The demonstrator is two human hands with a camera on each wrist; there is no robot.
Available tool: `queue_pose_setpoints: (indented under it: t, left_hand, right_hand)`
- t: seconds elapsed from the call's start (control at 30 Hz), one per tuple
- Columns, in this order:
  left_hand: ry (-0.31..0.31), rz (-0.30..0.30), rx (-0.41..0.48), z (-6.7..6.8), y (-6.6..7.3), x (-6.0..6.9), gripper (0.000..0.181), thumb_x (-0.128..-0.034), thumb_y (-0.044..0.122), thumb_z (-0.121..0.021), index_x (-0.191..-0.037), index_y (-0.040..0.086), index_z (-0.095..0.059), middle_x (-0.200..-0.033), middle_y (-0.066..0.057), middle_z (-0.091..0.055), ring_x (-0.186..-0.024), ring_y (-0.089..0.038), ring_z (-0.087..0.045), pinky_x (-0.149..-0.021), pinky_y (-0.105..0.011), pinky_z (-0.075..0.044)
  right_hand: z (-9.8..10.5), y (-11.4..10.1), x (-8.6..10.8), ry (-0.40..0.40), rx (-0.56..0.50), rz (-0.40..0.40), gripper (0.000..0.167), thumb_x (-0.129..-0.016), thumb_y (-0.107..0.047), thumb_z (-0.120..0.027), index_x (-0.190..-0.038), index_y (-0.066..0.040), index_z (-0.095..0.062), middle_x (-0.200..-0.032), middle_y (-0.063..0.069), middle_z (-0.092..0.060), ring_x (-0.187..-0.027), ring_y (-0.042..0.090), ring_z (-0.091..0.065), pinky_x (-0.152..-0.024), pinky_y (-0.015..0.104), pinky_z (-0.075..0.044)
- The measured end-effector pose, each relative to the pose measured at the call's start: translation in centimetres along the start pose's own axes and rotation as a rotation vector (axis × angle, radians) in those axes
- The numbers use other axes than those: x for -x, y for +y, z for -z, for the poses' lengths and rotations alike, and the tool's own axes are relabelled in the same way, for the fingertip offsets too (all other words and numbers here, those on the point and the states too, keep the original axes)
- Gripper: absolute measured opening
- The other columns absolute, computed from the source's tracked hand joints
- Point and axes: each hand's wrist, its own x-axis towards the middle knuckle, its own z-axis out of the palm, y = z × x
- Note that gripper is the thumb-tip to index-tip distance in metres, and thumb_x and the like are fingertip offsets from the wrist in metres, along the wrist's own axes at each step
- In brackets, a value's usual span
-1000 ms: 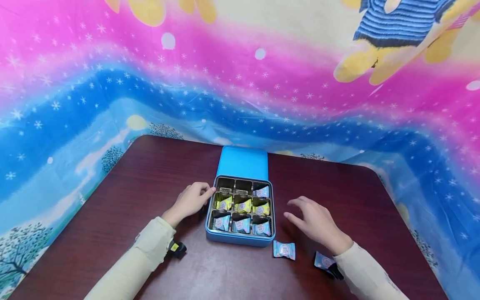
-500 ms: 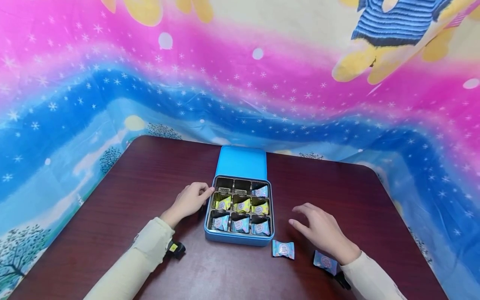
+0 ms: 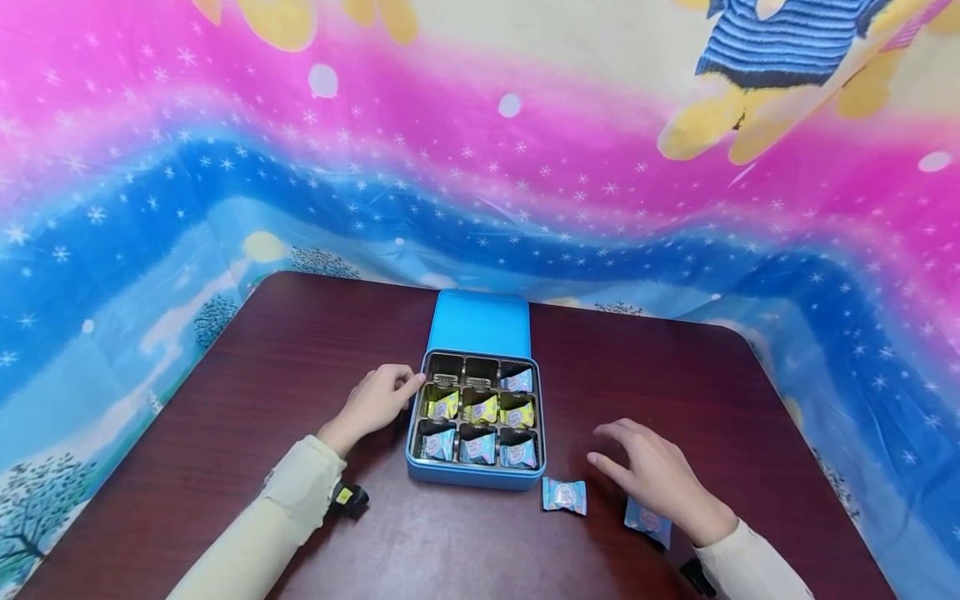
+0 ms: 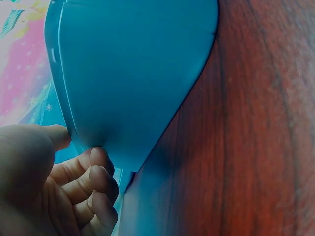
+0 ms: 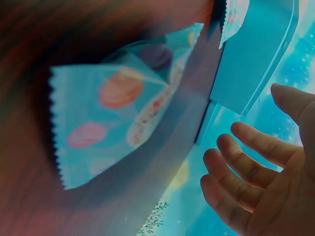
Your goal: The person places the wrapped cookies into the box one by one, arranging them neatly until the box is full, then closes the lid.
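Note:
A blue candy tin [image 3: 476, 477] stands open in the head view, with wrapped candies in a divided insert. Blue-wrapped candies [image 3: 477, 447] fill the front row and yellow-wrapped ones [image 3: 480, 408] the middle row. The back row has one blue candy [image 3: 517, 381] at its right. My left hand [image 3: 377, 402] grips the tin's left edge, thumb at the rim and bent fingers against the side wall [image 4: 133, 73]. To the right of the tin, my right hand [image 3: 660, 471] hovers with relaxed fingers and nothing in it. Below it lies a blue candy [image 3: 647, 523], partly hidden; close up, its wrapper [image 5: 113, 108] shows macarons.
Another blue candy [image 3: 564, 496] lies by the tin's front right corner. The tin's lid [image 3: 480, 323] lies folded back behind it. A dark red wooden table [image 3: 315, 333] carries everything, and a printed cloth [image 3: 450, 167] hangs around its far side.
My right hand has drawn back to the right and toward me, away from the tin. The left hand stays at the tin's edge. The head view has shifted slightly.

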Motion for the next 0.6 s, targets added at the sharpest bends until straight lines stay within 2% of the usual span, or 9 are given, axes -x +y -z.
queue_pose_setpoints:
  t: [0.33, 0.6]
  left_hand:
    - [0.012, 0.001, -0.01, 0.0, 0.1, 0.0, 0.035, -0.1036, 0.039, -0.055, -0.077, 0.018, -0.062, -0.063, -0.001, -0.064, -0.055, -0.015, -0.052, -0.053, -0.031, -0.038]
    - [0.01, 0.0, -0.007, 0.0, 0.0, 0.0, 0.035, -0.1038, 0.039, -0.054, -0.078, 0.018, -0.062, -0.064, -0.002, -0.064, -0.055, -0.015, -0.052, -0.053, -0.031, -0.038]
  right_hand:
    - [0.3, 0.5, 1.3, -0.05, -0.019, -0.036, 0.037, -0.093, -0.041, -0.07, -0.121, -0.017, -0.07, -0.118, 0.002, -0.07, -0.107, 0.024, -0.069, -0.077, 0.047, -0.057]
    - [0.3, 1.4, 2.6, -0.055, -0.025, -0.045, 0.034, -0.092, -0.043, -0.071, -0.119, -0.021, -0.07, -0.117, -0.004, -0.07, -0.106, 0.019, -0.068, -0.077, 0.044, -0.055]
